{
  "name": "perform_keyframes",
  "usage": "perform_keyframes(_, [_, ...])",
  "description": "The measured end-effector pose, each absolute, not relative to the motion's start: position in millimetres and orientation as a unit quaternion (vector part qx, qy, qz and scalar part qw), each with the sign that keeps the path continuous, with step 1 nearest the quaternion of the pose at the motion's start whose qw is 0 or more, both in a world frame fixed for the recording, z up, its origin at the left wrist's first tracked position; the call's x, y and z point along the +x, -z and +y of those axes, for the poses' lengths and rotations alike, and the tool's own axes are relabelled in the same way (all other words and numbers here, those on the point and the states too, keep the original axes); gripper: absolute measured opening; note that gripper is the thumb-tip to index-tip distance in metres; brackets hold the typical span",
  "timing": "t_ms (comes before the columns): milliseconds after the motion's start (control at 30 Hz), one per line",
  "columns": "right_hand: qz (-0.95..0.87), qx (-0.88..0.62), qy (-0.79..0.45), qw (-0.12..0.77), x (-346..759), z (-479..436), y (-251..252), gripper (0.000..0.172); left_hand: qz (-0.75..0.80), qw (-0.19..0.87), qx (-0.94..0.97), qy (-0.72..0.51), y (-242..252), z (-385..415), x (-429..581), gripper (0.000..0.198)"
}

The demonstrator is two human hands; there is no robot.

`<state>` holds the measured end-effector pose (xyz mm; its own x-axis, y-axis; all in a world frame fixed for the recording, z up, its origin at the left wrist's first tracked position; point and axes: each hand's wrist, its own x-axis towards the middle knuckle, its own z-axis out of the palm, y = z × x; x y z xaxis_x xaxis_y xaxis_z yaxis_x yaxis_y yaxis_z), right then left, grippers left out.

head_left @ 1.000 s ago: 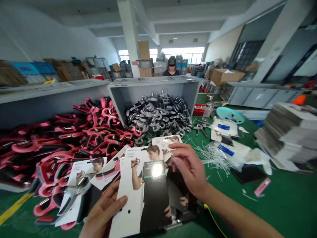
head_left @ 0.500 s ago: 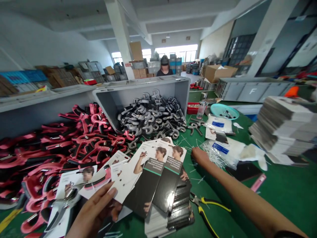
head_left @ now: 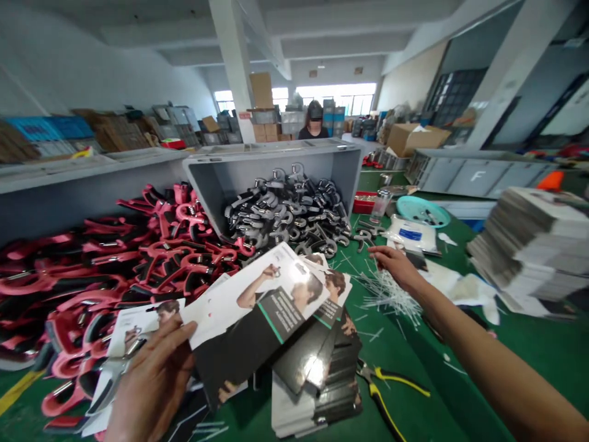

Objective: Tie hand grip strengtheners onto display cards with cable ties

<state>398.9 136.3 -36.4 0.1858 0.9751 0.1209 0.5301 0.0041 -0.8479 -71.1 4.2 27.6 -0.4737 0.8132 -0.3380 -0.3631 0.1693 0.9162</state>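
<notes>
My left hand [head_left: 154,368] is closed on the left end of a printed packaging card [head_left: 255,319], white and black with a picture of a person on it. The card is tilted above a stack of similar cards [head_left: 299,405]. My right hand [head_left: 394,265] is over the far side of a loose heap of white cable ties [head_left: 391,298]. Its fingers point left, stretched out and partly apart, and I see nothing held in them. Beside my left hand, a grey hand grip strengthener [head_left: 108,371] lies on another card [head_left: 124,328].
Red-and-black hand grips [head_left: 151,245] are piled on the left. A tipped grey crate [head_left: 271,153] holds grey-and-black grips [head_left: 289,212]. Yellow-handled pliers [head_left: 381,393] lie in front. A turquoise plate [head_left: 426,209] and stacked cards [head_left: 534,245] stand right. A person [head_left: 314,123] is behind the crate.
The card in my left hand has been lifted and turned, now covering more of the stack. My right hand has moved away and to the right, its fingers less curled than before.
</notes>
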Motion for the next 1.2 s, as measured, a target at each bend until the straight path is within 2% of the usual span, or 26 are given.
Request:
perform_keyframes(100, [-0.536, -0.637, -0.283, 0.476, 392, 128, 33, 0.032, 0.572, 0.555, 0.203, -0.569, -16, 1, -56, 0.044])
perform_keyframes(233, [-0.486, -0.598, -0.289, 0.568, 364, 116, 8, 0.025, 0.514, 0.588, 0.245, -0.574, -7, -4, -43, 0.037])
perform_keyframes(367, [-0.492, -0.495, -0.354, 0.623, 304, 100, -44, 0.019, 0.457, 0.598, 0.301, -0.586, -9, -7, -47, 0.029])
perform_keyframes(433, [-0.525, -0.447, -0.404, 0.600, 263, 84, -69, 0.017, 0.441, 0.599, 0.315, -0.590, -10, -9, -50, 0.027])
perform_keyframes(567, [-0.651, -0.342, -0.481, 0.478, 180, 54, -89, 0.016, 0.449, 0.593, 0.317, -0.588, -5, -15, -54, 0.024])
perform_keyframes(800, [-0.733, -0.346, -0.456, 0.367, 121, 51, -42, 0.028, 0.430, 0.613, 0.284, -0.599, 10, -31, -64, 0.024])
perform_keyframes(933, [-0.777, -0.342, -0.399, 0.346, 120, 51, -32, 0.026, 0.403, 0.599, 0.260, -0.641, 21, -25, -66, 0.032])
perform_keyframes(1200, [-0.773, -0.332, -0.379, 0.386, 122, 43, -32, 0.023, 0.372, 0.594, 0.290, -0.652, 42, -13, -58, 0.028])
